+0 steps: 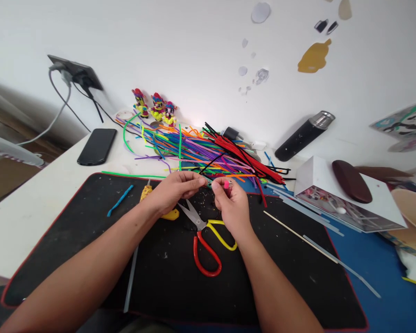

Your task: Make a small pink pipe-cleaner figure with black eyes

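Note:
My left hand [183, 187] is closed in a pinch, thumb against fingertips; what lies between them is too small to make out. Close beside it, my right hand [231, 203] is closed around a small piece with a pink end [227, 184] showing above the fingers. A bit of green [208, 183] shows between the two hands. Below them lie scissors [198, 225] with one red and one yellow handle, blades apart. A yellow hot glue gun [170, 214] sits partly under my left wrist, with a clear glue stick [131, 277] trailing from it.
Colourful pipe cleaners [194, 148] are heaped behind the black mat [280, 277]. Three small figures [157, 106] stand by the wall. A phone [97, 146] lies left; a leaning black flask [303, 136], a white box [350, 199] and a wooden stick [300, 237] are right.

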Available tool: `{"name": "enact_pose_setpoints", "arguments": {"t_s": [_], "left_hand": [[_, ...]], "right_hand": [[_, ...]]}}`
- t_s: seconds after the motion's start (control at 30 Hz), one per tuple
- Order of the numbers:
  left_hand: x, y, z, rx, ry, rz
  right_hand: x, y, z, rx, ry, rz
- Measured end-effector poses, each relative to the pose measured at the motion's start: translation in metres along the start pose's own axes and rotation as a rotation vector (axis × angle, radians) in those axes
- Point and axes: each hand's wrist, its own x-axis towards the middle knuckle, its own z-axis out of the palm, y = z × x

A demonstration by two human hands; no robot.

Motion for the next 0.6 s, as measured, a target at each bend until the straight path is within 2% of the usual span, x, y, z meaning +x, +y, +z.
{"name": "enact_pose_setpoints", "arguments": {"t_s": [0.23,0.6], "left_hand": [[-0.0023,0.0009,0.0018,0.077,-0.011,0.022],[-0.0035,0.0032,0.005,0.087,-0.016,0.073]], "right_hand": [[0.0007,-0.0029,0.0013,0.054,-0.006,0.016],[-0.002,0.0,0.001,-0.007,-0.015,-0.009]]}}
